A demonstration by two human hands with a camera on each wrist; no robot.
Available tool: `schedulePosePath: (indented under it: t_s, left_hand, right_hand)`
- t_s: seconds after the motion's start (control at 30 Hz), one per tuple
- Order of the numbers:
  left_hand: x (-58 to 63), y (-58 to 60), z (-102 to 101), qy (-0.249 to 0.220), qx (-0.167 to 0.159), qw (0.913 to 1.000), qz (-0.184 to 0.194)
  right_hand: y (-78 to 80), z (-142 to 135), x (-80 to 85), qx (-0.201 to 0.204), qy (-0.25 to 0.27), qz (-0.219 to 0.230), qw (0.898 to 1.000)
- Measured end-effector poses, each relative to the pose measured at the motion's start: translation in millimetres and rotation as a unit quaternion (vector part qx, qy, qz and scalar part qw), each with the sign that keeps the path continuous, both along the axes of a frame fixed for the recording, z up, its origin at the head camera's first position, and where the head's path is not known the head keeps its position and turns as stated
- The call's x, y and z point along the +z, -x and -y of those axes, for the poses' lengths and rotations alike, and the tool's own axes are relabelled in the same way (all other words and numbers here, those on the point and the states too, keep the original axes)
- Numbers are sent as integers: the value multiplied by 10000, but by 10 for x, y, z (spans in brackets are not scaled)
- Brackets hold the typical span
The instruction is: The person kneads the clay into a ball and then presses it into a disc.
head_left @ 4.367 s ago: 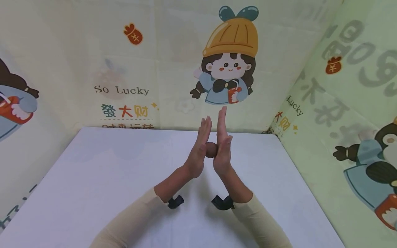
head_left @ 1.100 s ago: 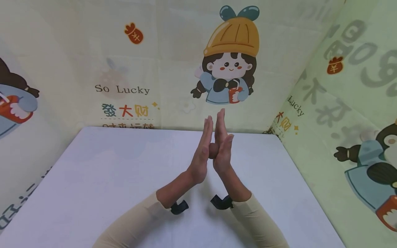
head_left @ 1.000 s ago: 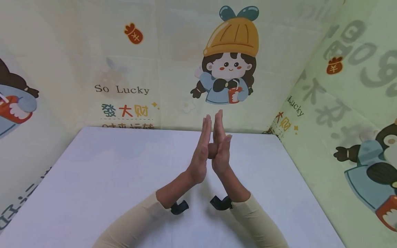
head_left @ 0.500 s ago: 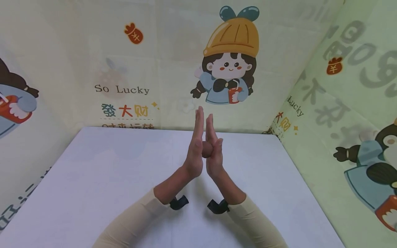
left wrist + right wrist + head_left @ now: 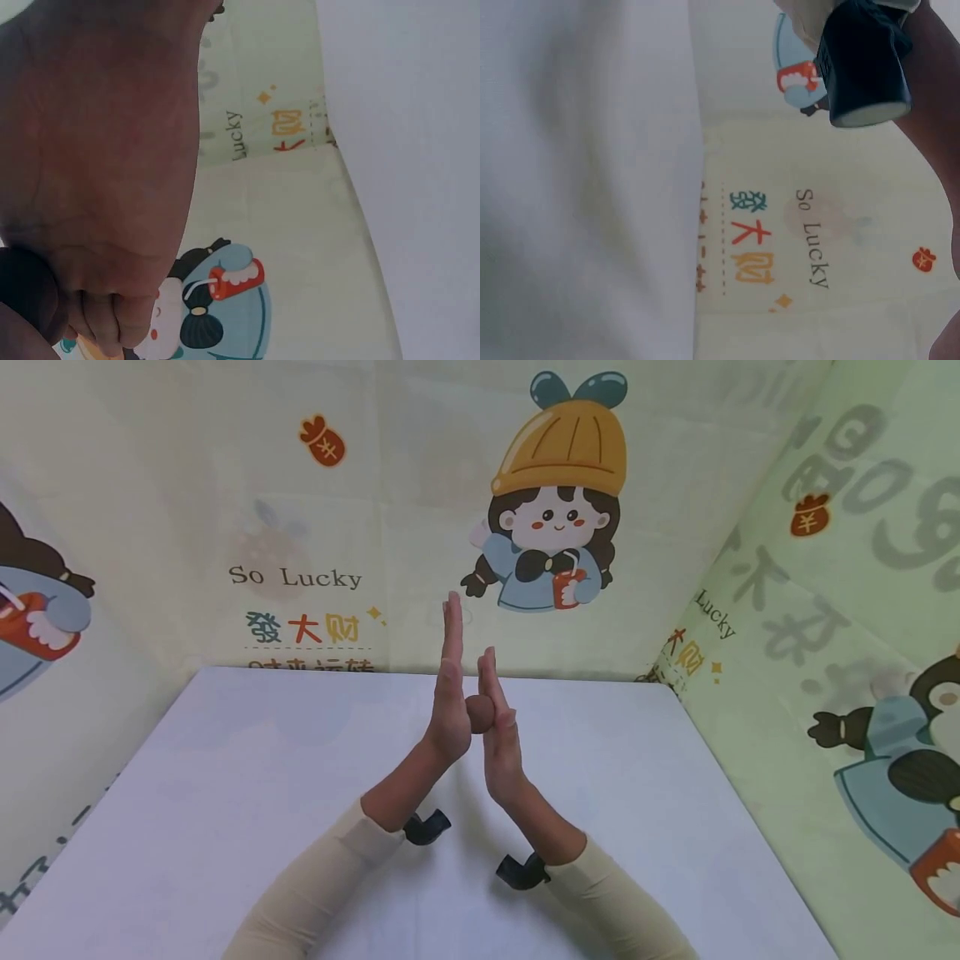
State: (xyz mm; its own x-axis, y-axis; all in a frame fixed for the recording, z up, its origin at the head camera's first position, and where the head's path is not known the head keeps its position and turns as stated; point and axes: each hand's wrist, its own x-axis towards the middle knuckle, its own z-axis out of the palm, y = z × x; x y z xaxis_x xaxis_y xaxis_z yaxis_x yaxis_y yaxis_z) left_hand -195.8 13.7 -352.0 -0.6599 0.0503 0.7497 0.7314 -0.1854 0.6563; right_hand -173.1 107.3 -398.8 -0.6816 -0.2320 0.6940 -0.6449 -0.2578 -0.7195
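Note:
A small brown ball sits between the two raised palms, above the table. My left hand stands upright with straight fingers, its palm touching the ball from the left. From the other side, my right hand presses the ball with its palm, fingers straight and leaning left; it sits lower than the left. In the left wrist view, the left palm fills the upper left, and the ball looks dark near the thumb. The right wrist view shows the left arm's dark wrist camera, with the ball out of sight.
Under the hands lies a white table. A printed cloth wall with cartoon figures and lettering rises behind it, and more cloth stands at both sides. Dark wrist cameras jut inward from both forearms.
Both hands and the ball have shifted left. The left hand has slid upward and the right hand downward against the ball, so the left fingertips now stand well above the right ones.

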Motion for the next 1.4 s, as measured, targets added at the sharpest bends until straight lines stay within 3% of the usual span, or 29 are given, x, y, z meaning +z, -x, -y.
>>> schedulePosePath:
  t_s: [0.13,0.33,0.67,0.9,1.13,1.4]
  left_hand:
    - [4,56,41,-85,3,9999,130]
    - [-11,146,80,-41,222,9997,26]
    - [-134,312,141,603,571,9960,-338]
    - [-272,344,144,976,200,9950,-22]
    - [-400,372,83,1196,-141,9927,62]
    - [-460,263,-9,1220,-632,9893,482]
  right_hand:
    - [-28,27,-8,-34,-13,0,10000]
    - [-79,51,3,-115,-114,-50,9999]
    - [-68,79,122,-270,-247,-332,9988]
    - [-24,64,234,-395,-252,-360,9983]
    - [63,16,335,-620,-282,-377,9970]
    - [177,-82,424,-974,-351,-241,9943]
